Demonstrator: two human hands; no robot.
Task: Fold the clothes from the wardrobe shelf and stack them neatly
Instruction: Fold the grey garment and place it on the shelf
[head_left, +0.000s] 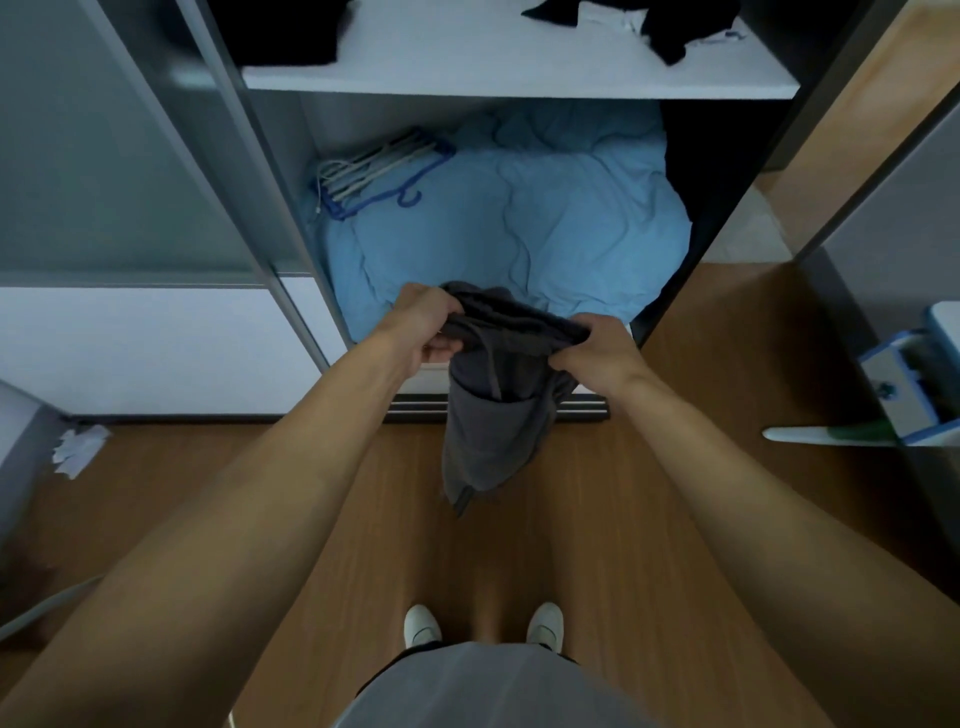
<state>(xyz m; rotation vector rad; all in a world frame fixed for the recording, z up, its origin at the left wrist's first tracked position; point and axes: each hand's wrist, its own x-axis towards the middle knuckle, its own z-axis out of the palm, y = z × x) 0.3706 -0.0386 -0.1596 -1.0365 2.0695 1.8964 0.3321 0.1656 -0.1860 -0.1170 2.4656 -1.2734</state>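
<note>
A dark grey garment (493, 426) with a drawstring hangs in the air in front of the open wardrobe. My left hand (423, 325) grips its top edge on the left and my right hand (597, 353) grips the top edge on the right. The cloth droops down between them toward the wooden floor. On the white wardrobe shelf (519, 78) above lie black clothes (670, 31) at the right, with a bit of white cloth, and another dark garment (291, 31) at the left.
A light blue duvet (545, 218) fills the lower compartment, with a bundle of hangers (374, 171) on its left. A sliding door (130, 208) stands at the left. Crumpled paper (78, 449) lies on the floor. A blue-and-white object (909, 384) sticks out at the right.
</note>
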